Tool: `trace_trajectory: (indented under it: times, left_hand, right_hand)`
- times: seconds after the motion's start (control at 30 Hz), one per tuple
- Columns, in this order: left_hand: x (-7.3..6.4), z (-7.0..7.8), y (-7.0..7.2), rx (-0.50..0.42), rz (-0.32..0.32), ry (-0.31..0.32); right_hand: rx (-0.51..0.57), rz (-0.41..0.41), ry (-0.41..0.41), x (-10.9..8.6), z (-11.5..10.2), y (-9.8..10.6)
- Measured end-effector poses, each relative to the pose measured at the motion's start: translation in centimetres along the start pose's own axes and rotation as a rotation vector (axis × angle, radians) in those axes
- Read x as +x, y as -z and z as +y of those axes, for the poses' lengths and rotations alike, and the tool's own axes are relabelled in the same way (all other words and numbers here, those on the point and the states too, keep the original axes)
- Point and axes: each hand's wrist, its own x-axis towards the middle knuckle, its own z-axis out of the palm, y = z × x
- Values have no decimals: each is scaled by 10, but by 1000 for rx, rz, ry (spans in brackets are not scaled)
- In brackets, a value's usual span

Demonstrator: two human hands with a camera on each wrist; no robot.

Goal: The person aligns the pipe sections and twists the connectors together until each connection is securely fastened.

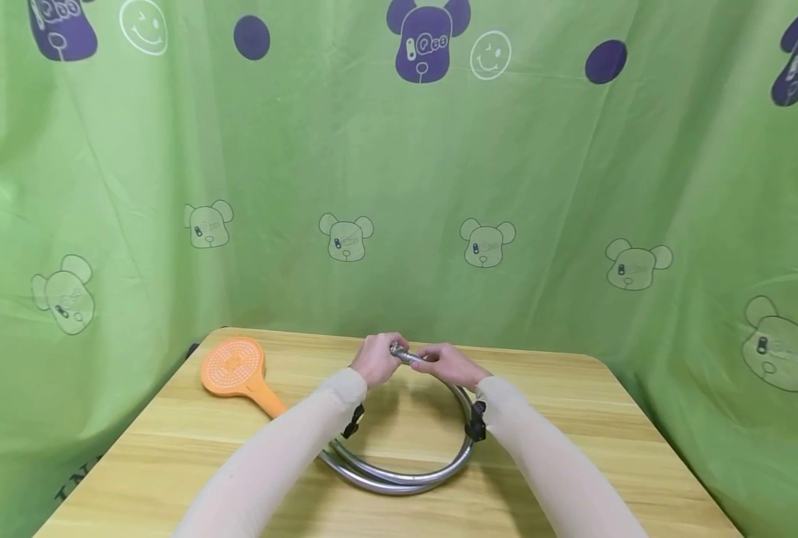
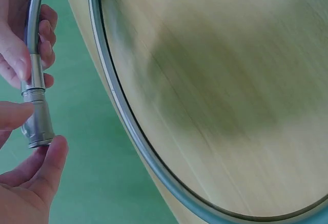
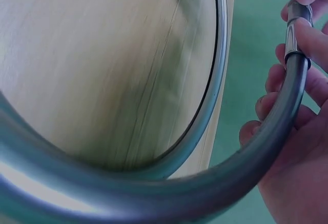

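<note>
A silver shower hose [image 1: 406, 478] curves in loops on the table, with its end raised between both hands. My left hand [image 1: 374, 360] pinches the metal end fitting [image 2: 38, 121] between fingertips and thumb. Just behind that fitting, my right hand [image 1: 451, 366] grips the hose at its smooth metal collar [image 3: 291, 37]; its fingers curl round it in the right wrist view. An orange shower head [image 1: 233, 365] with a perforated round face lies at the left of the table, its handle running under my left forearm, which hides where handle and hose meet.
The wooden table [image 1: 574, 426] has its far edge just beyond both hands. A green curtain [image 1: 412, 164] printed with bears and smiley faces hangs behind it and along both sides. A black wrist strap [image 1: 476, 421] sits by my right cuff, close to the hose loop.
</note>
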Motion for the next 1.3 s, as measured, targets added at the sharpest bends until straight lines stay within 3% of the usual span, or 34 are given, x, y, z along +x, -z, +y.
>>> trace_trajectory:
  times: [0.27,0.8,1.3]
  left_hand:
    - [0,3,4,-44,-27,45]
    - [-7,0,14,22,-116,70]
    - [-12,-9,14,63,-146,94]
  right_hand:
    - [20,61,-35,-1,11,8]
    - [-35,138,-138,-11,18,19]
    - [-100,206,-255,-22,37,25]
